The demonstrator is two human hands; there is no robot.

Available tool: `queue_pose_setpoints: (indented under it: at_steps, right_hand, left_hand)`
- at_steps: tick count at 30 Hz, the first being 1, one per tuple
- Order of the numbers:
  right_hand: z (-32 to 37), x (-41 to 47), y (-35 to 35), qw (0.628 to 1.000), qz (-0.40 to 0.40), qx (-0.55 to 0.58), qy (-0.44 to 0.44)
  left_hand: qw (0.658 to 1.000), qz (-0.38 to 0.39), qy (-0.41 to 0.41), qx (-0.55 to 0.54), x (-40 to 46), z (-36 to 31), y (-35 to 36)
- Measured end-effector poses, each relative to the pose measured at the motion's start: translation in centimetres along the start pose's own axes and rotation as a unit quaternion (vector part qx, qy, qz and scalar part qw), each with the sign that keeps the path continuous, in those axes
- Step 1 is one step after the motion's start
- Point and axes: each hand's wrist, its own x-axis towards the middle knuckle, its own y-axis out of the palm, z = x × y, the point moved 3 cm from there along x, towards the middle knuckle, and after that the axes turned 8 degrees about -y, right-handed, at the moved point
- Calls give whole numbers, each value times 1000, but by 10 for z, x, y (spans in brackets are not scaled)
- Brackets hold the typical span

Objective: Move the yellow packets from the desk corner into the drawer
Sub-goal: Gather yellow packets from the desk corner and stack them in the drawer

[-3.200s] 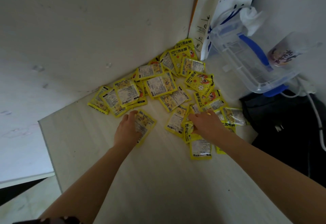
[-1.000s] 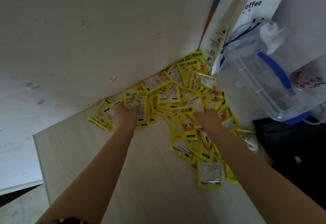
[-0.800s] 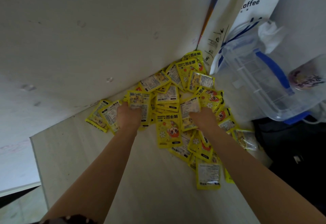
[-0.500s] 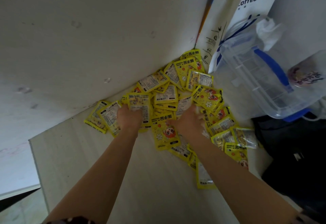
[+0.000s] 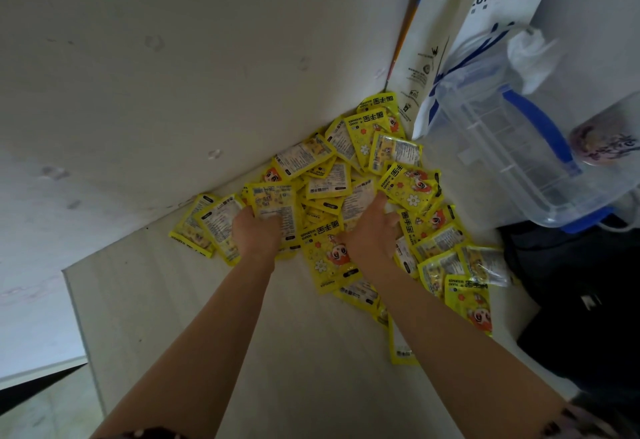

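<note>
Several yellow packets (image 5: 405, 184) lie heaped in the desk corner against the wall, and a few trail toward me on the right. My left hand (image 5: 255, 235) grips a packet with a white printed back (image 5: 274, 204) at the left side of the heap, fingers curled over its lower edge. My right hand (image 5: 371, 231) lies in the middle of the heap. Its fingers reach forward among the packets with the tips hidden, and its thumb is spread to the right. No drawer is in view.
A white paper bag with "coffee" lettering (image 5: 485, 6) leans in the corner. A clear plastic box with blue handle (image 5: 512, 148) stands right of the heap, a dark bag (image 5: 581, 300) beside it. The pale desk top (image 5: 166, 300) ends at a left edge.
My right hand has slid left from the heap's right side into its middle, pushing packets together. My left hand stays put, holding the same packet.
</note>
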Motion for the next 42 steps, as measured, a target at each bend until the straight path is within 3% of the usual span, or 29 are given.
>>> queue_pose_setpoints:
  at_steps: [6, 14, 21, 33, 42]
  right_hand:
    - [0, -8, 1, 998, -12, 19, -51]
    - [-19, 2, -5, 995, -6, 98, -33]
    - [-28, 4, -6, 992, -6, 118, -49]
    - [-45, -15, -27, 986, 15, 148, -77]
    - [-94, -66, -39, 941, 61, 332, -30]
  left_hand:
    - [1000, -15, -25, 12, 16, 20, 5]
    - [999, -21, -23, 39, -4, 9, 7]
    - [998, -6, -63, 5, 1, 12, 13]
    - [997, 26, -20, -65, -26, 26, -12]
    - [992, 75, 9, -102, -84, 79, -53]
